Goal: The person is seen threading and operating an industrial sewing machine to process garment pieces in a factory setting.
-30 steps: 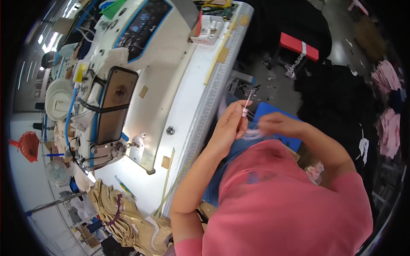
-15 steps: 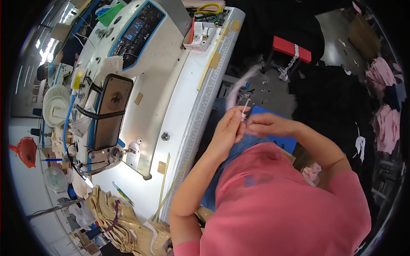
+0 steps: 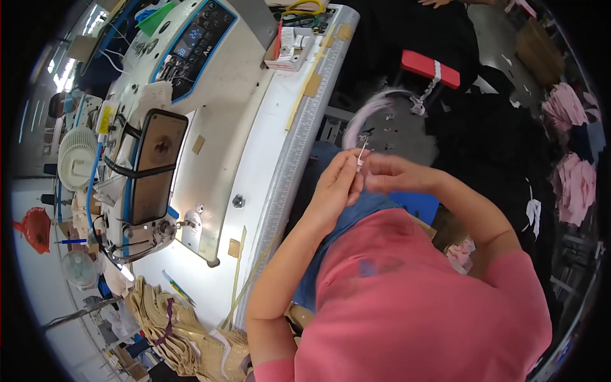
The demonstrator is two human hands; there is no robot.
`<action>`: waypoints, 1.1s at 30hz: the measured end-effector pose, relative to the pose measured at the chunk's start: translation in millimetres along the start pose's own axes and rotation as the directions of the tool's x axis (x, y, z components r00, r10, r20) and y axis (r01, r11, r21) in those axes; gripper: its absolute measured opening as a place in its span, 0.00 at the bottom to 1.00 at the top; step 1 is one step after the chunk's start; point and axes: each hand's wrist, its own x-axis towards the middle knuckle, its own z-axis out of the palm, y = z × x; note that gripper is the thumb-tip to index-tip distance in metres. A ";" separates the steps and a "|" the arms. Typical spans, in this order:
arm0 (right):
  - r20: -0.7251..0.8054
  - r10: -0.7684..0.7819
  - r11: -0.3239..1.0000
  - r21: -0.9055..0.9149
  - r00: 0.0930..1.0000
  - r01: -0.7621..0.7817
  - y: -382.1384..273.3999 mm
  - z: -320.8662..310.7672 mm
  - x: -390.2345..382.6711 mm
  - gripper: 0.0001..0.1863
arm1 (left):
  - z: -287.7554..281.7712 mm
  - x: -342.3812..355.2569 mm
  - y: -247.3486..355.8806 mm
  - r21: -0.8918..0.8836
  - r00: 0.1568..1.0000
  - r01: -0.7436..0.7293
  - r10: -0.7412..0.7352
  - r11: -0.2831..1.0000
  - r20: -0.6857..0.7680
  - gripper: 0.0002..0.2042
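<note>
My left hand (image 3: 337, 184) pinches a small pale-pink piece (image 3: 359, 164) with a thin light rod (image 3: 361, 150) standing up out of it, above my lap. My right hand (image 3: 394, 175) is just to the right, fingers curled close to the piece and slightly blurred; what it grips is too small to make out. A blurred streak of long pale strands (image 3: 368, 111) arcs up and right beyond the rod.
Left is a white sewing machine table (image 3: 261, 127) with a mounted phone (image 3: 151, 165), control panel (image 3: 194, 44), small box (image 3: 289, 57) and tan fabric stack (image 3: 191, 337). Behind are a red bench (image 3: 429, 67), black fabric (image 3: 484, 153), pink bundles (image 3: 573, 184) and another person's hand (image 3: 434, 2).
The pale strands have swung out and up beyond my hands. Both hands stay together, shifted slightly in the picture. Another person's hand has appeared at the top edge.
</note>
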 end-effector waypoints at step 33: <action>-0.030 -0.060 0.998 0.011 0.998 0.061 4.3 -1.1 0.5 0.16 | -4.9 2.3 7.1 0.027 0.999 0.032 -0.032 0.999 -0.029 0.17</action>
